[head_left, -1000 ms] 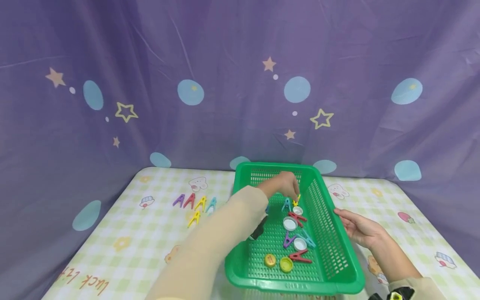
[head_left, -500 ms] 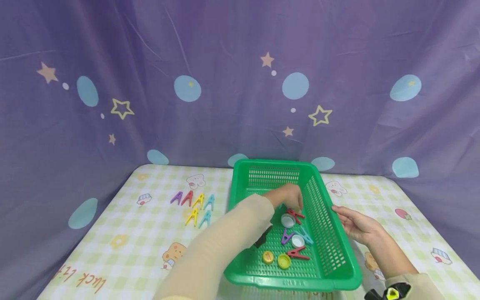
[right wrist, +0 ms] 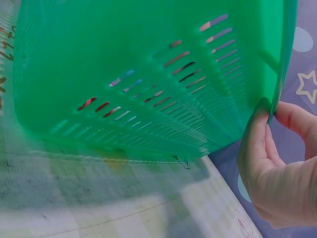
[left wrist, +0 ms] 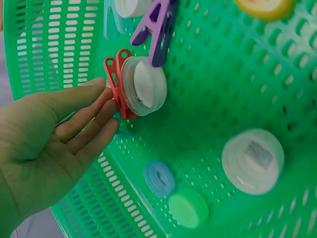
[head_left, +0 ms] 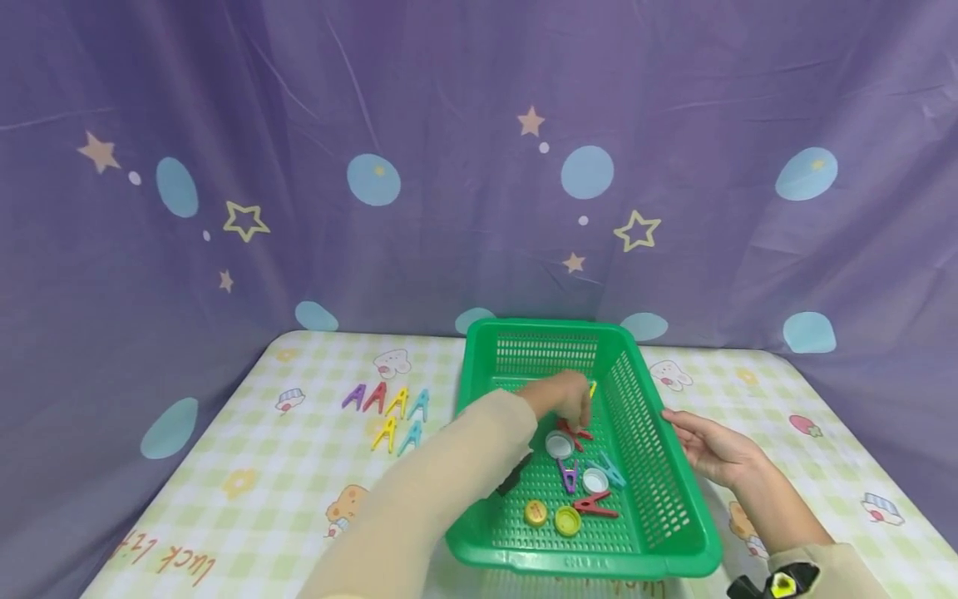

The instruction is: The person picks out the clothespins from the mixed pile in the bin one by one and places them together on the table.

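- Left hand (left wrist: pixel 54 134): thumb and fingertips brought together, pinching the red clip (left wrist: pixel 118 94) inside the basket. Overlap there makes the firmness of the pinch hard to judge.
- Red clip stands against the side of a large white cap (left wrist: pixel 151 89); the purple clip (left wrist: pixel 161 44) is at that cap's rim.
- Nearer the viewer, on the basket floor: a blue clip (head_left: pixel 609 471), small white cap (head_left: pixel 595 480), second red clip (head_left: pixel 595 504), yellow cap (head_left: pixel 567 522), gold cap (head_left: pixel 535 512).
- Beyond the left hand, the tip of a yellow clip (head_left: pixel 592 388) shows.
- Right hand (right wrist: pixel 282 173): thumb and fingers pinch the rim of the green basket (head_left: pixel 584 566) on its right side.
- Left of the basket, on the checked cloth (head_left: pixel 269 532): six clips in two rows. Back row purple, red, yellow, light blue; front row yellow, light blue.
- Progress, as judged: six clips set out, perhaps over half. At least five, the pinched one included, remain in the basket; all the caps seen lie there too.
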Action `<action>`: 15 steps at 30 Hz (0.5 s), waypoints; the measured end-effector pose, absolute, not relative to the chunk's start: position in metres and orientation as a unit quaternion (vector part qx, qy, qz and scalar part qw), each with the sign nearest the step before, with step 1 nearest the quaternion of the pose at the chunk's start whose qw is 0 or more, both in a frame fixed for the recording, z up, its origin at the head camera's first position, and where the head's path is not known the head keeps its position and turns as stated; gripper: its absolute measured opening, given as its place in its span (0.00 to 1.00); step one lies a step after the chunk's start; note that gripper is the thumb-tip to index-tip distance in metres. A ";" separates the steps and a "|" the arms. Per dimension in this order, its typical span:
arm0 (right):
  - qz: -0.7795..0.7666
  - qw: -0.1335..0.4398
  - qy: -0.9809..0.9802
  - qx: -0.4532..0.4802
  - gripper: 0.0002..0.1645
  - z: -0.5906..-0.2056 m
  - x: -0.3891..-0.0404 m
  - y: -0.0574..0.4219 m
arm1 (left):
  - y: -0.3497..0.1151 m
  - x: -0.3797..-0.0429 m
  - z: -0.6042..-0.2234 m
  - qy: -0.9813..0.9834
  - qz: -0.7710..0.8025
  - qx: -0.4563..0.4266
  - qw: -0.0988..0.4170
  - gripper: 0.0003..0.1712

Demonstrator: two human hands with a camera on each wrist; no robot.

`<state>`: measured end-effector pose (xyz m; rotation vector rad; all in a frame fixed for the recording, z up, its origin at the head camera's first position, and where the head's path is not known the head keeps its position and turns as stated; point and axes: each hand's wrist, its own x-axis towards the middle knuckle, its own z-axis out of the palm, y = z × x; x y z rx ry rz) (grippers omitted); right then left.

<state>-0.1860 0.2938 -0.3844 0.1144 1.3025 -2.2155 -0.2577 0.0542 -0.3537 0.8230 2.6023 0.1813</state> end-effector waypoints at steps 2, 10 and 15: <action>-0.827 0.282 0.484 0.042 0.12 -0.384 -0.186 0.295 | 0.049 -0.257 -0.352 0.933 0.071 0.287 0.207 0.08; -0.826 0.283 0.485 0.039 0.11 -0.386 -0.186 0.297 | 0.034 -0.260 -0.353 0.939 0.083 0.263 0.205 0.07; -0.827 0.281 0.485 0.038 0.11 -0.388 -0.186 0.297 | 0.033 -0.262 -0.357 0.939 0.067 0.268 0.203 0.06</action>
